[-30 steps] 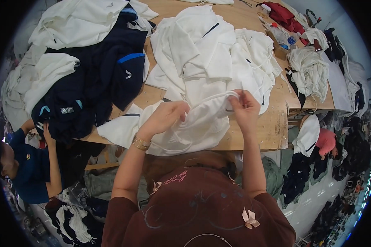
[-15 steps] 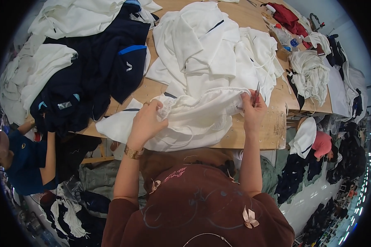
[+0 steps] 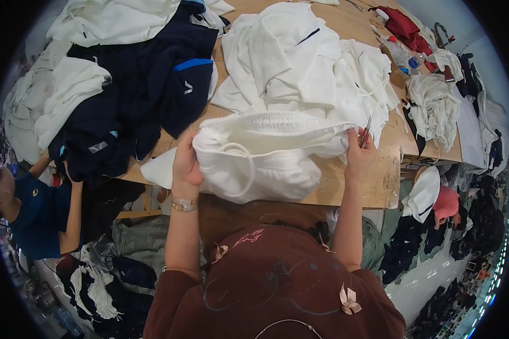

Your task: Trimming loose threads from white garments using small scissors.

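A white garment [image 3: 283,175] with a gathered elastic waistband hangs stretched between my hands over the table's near edge. My left hand [image 3: 185,164] grips the waistband at its left end, fingers mostly hidden behind the cloth. At the right end, my right hand [image 3: 360,153] pinches the band. Small metal snips [image 3: 367,133] also sit in that hand, blades pointing up. A white drawstring [image 3: 250,172] loops down over the garment's front left. The waist opening is spread, showing the gathered inside of its far edge.
White garments [image 3: 277,68] are heaped beyond on the wooden table [image 3: 382,175]. Navy garments [image 3: 158,79] lie at left, near a person in a blue shirt [image 3: 31,220]. A bundle of white strips [image 3: 432,104] and a red cloth [image 3: 404,28] lie at right.
My left hand has moved left and up, taking hold of the waistband's end. The garment is now pulled wide and its waist opened. The right hand keeps its grip and the snips.
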Motion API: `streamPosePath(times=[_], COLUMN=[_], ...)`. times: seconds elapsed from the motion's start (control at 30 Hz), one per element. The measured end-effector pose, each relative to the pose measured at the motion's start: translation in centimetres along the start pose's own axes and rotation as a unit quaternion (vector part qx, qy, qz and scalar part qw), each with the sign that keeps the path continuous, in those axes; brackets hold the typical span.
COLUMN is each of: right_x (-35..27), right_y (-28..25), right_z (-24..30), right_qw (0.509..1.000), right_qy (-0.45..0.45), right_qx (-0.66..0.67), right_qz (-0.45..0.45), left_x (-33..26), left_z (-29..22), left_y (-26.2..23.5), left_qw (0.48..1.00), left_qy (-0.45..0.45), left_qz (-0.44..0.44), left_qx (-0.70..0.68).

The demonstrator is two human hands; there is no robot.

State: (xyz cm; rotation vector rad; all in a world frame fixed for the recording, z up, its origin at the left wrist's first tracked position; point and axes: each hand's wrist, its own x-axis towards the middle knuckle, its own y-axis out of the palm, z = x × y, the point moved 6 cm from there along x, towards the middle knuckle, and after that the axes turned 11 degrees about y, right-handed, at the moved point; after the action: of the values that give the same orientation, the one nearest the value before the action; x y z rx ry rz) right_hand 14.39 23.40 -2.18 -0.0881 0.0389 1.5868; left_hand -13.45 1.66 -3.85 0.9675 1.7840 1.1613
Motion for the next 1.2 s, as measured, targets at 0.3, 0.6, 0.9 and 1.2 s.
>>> streamPosePath(times=[0.3, 0.6, 0.9, 1.2], right_x=[-0.4, -10.6, -13.1, -9.9], right_y=[2.5, 7.9, 8.4, 9.8], right_z=[0.2, 8.1, 7.6, 2.6], right_qw=[0.999, 0.831, 0.902, 0.911], right_qy=[-0.031, -0.486, -0.322, 0.076], right_qx=[-0.025, -0.209, -0.13, -0.01], right_qz=[0.021, 0.17, 0.259, 0.404], left_x=[2.1, -0.5, 1.1, 0.4], left_z=[-2.0, 5.7, 5.4, 6.0], left_y=[-2.8, 3.7, 4.8, 5.5], left_qw=[0.962, 0.914, 0.984, 0.981], left_qy=[0.173, -0.062, 0.077, 0.092], left_qz=[-0.097, 0.031, 0.066, 0.084], left_qx=[0.187, 0.401, 0.148, 0.15])
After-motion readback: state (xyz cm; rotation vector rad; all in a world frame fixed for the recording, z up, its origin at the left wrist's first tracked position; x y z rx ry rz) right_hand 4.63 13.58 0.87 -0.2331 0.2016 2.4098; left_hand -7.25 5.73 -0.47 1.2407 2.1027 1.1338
